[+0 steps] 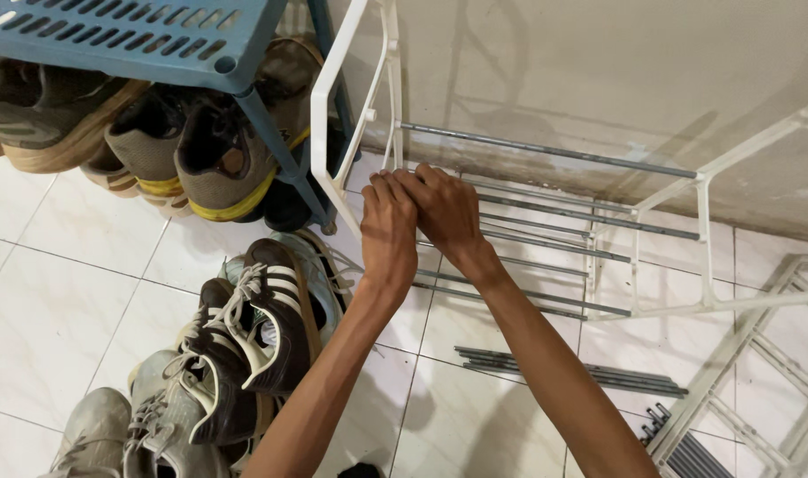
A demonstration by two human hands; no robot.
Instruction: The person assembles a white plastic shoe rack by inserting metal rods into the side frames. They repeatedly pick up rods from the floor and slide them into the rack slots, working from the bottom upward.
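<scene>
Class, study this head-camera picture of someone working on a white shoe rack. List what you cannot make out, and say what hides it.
- Head view: the fingertips of the left hand and right hand, curled out of sight at the white rack, so the grip cannot be told.
- Head view: the rack's upper part, cut off by the top edge.
- Head view: the loose frame and loose rods, cut by the right and bottom edges.
- Head view: shoes under the blue shelf, partly hidden by it.

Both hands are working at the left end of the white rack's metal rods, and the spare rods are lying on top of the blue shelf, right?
Not quite. The left hand and right hand are at the left end of the white rack, but the spare rods lie on the tiled floor, not on the blue shelf. The head view shows this.
</scene>
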